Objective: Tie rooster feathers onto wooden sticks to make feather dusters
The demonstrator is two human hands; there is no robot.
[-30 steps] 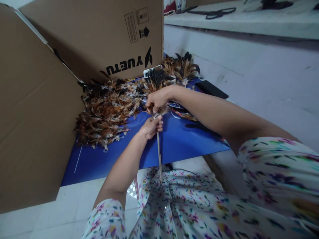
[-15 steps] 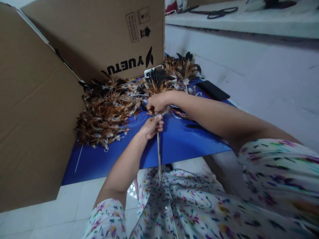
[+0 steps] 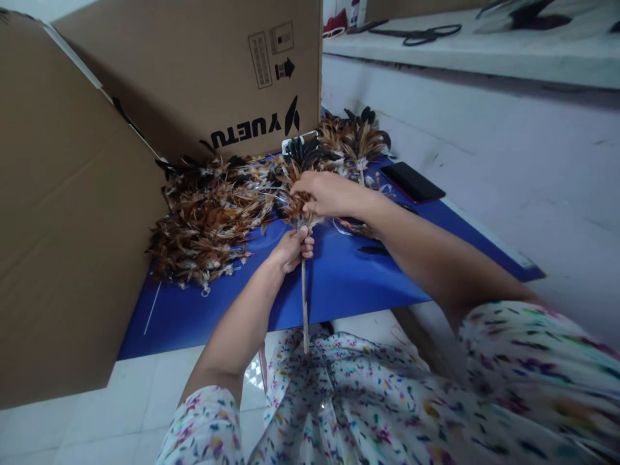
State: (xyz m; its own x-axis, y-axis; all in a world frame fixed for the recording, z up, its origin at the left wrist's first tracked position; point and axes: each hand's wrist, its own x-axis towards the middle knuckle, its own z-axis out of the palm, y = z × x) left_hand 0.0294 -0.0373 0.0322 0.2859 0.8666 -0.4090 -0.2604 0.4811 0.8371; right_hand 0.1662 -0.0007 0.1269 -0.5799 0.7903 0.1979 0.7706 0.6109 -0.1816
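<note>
Right hand (image 3: 325,192) higher; apparently against feathers (image 3: 294,210)

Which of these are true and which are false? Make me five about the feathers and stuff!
1. The left hand grips a thin, pale brown stick. True.
2. Long dark scissors lie on the shiny blue tabletop. False: the scissors lie on the white ledge.
3. The right hand is at brown feathers just beyond the left hand. True.
4. Black letters on the big brown cardboard box are right way up. False: the letters are upside down.
5. A flat black rectangular object rests on the blue tabletop. True.
</note>
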